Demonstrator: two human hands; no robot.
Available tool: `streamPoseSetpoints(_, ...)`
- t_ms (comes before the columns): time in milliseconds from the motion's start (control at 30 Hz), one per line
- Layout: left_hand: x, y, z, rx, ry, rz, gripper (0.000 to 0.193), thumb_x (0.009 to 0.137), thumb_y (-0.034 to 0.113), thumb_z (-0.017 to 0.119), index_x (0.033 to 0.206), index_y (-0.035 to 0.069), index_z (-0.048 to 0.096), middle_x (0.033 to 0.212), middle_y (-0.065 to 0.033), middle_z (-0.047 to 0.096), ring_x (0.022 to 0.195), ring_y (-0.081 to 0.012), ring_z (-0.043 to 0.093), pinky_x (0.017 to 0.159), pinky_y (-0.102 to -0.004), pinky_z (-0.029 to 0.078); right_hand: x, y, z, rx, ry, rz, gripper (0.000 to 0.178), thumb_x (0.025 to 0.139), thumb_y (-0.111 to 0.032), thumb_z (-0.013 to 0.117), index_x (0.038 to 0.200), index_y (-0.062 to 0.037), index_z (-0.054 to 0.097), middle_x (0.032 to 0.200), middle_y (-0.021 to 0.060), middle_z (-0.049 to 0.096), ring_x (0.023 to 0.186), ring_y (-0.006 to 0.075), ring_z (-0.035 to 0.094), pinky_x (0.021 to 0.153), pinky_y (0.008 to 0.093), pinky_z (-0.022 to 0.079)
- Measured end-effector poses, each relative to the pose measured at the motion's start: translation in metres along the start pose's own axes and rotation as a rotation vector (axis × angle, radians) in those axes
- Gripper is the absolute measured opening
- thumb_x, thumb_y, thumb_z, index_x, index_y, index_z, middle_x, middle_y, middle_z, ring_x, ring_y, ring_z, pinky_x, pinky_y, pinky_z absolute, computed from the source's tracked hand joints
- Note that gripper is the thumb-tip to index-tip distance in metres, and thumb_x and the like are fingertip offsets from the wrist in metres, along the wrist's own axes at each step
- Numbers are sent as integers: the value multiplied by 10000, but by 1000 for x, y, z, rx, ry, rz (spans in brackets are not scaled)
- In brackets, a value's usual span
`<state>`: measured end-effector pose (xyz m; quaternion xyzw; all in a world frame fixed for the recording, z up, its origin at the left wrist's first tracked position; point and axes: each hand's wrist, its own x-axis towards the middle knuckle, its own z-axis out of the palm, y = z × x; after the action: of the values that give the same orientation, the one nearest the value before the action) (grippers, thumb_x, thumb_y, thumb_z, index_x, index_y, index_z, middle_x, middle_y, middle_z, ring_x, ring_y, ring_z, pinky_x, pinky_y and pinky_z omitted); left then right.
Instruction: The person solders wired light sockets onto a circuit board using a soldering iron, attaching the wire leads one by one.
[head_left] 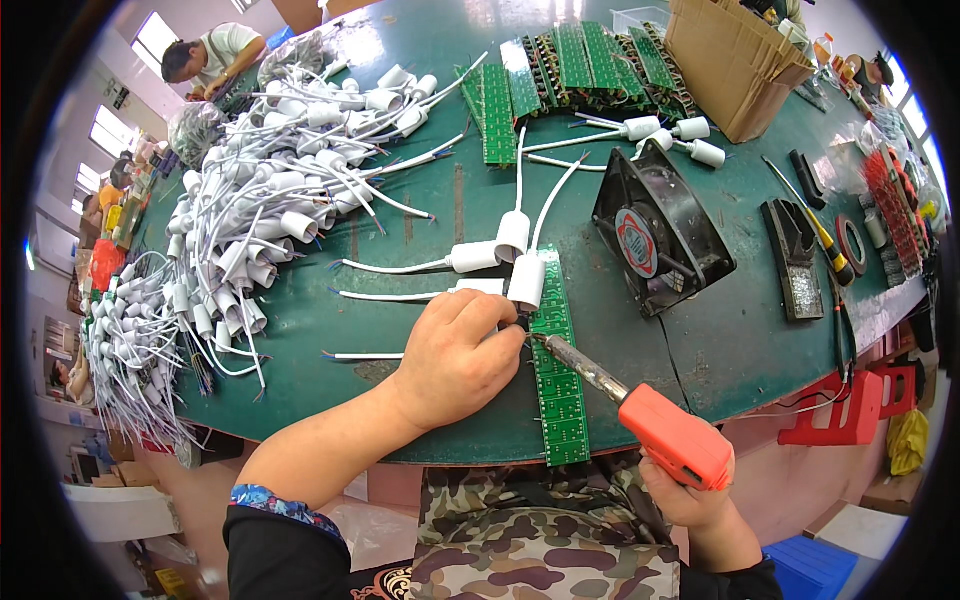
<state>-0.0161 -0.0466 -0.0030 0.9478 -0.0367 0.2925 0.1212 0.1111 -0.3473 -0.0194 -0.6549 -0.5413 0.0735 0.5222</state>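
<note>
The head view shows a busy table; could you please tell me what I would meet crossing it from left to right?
Pile of white sockets, left hand, narrow green circuit board, black fan, black tray, red bristly bundle.

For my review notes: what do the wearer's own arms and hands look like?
Both the left grip and right grip are bare human hands, without gloves. The forearms are uncovered. The left sleeve is black with a blue patterned cuff; little of the black right sleeve shows.
</note>
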Motion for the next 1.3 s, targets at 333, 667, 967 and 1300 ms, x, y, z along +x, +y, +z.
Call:
streamPoseSetpoints(333,0,1,0,3,-1,0,226,658,20,762,868,55,684,964,-62,626,830,-269,616,716,-399,492,0,-1,-2,41,-3,43,539,797,-94,832,1239,88,583,997,195,730,766,295,725,696,367,576)
streamPoseSetpoints(667,0,1,-1,1,9,1,237,655,12,763,874,55,681,961,-65,622,837,-275,619,724,-398,497,-27,-6,-9,38,72,261,429,780,-78,793,1180,19,674,1068,153,729,837,294,731,759,373,585)
streamPoseSetpoints(967,1,2,-1,-23,17,7,236,663,4,763,879,42,678,958,-76,621,823,-283,626,710,-401,515,-22,-8,-11,-37,68,142,442,783,-90,797,1195,17,679,1081,146,729,862,287,737,788,365,593)
streamPoseSetpoints(1300,0,0,-2,-79,12,-1,234,684,1,765,891,46,667,974,-79,655,863,-285,651,744,-404,534,-19,-10,-13,-72,53,145,420,787,-93,794,1177,19,684,1115,165,721,869,299,738,789,374,598)
